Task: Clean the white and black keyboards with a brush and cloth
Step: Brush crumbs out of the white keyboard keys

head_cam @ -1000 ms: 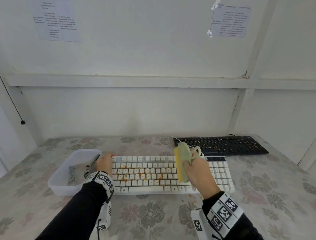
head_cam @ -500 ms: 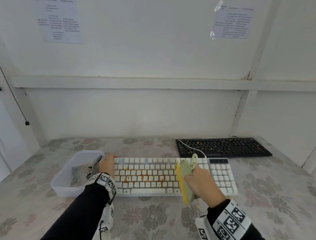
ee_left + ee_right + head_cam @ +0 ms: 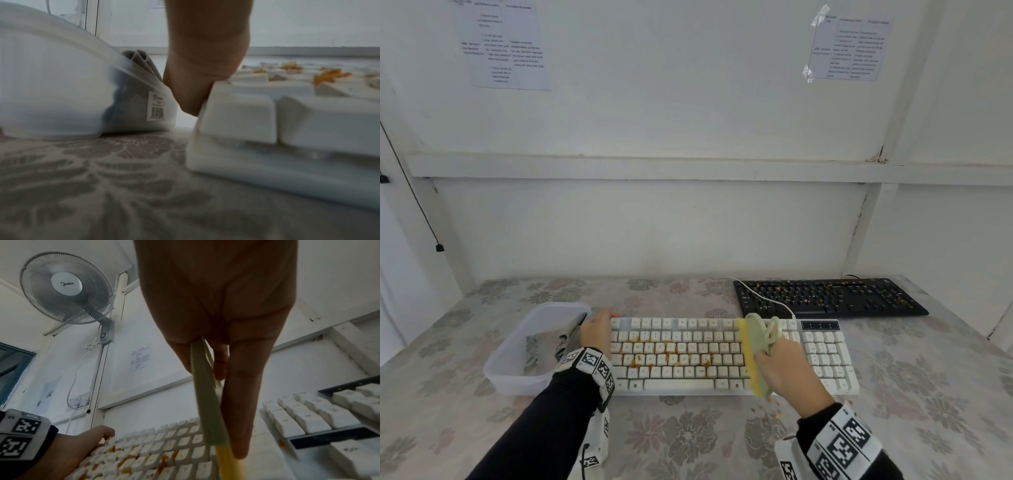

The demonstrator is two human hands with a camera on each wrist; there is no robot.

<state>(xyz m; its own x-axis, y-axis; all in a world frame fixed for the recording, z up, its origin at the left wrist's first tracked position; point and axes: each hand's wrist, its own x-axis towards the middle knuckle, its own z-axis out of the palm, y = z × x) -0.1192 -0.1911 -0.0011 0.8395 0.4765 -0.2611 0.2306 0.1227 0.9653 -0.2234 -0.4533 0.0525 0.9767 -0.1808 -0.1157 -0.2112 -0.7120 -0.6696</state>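
Note:
A white keyboard [image 3: 688,356] lies in front of me, its middle keys strewn with orange crumbs [image 3: 667,358]. My right hand [image 3: 786,371] grips a pale green brush with yellow bristles [image 3: 751,356], held upright across the keyboard's right part, bristles facing left. In the right wrist view the brush [image 3: 207,404] runs between my fingers above the keys [image 3: 164,456]. My left hand [image 3: 596,333] rests on the keyboard's left end, fingers straight along its edge [image 3: 203,68]. A black keyboard [image 3: 828,297], also crumb-speckled, sits at the back right. A grey cloth [image 3: 551,344] lies in a plastic tub.
The translucent tub [image 3: 503,373] stands just left of the white keyboard, touching my left hand's side. Crumbs [image 3: 768,409] are scattered on the floral tablecloth [image 3: 688,438] below the brush. A white cable [image 3: 763,296] crosses the black keyboard. The wall stands close behind.
My right hand swept the brush toward me down the keys, then moved back up onto the keyboard; crumbs now lie on the cloth in front. The left hand stayed put.

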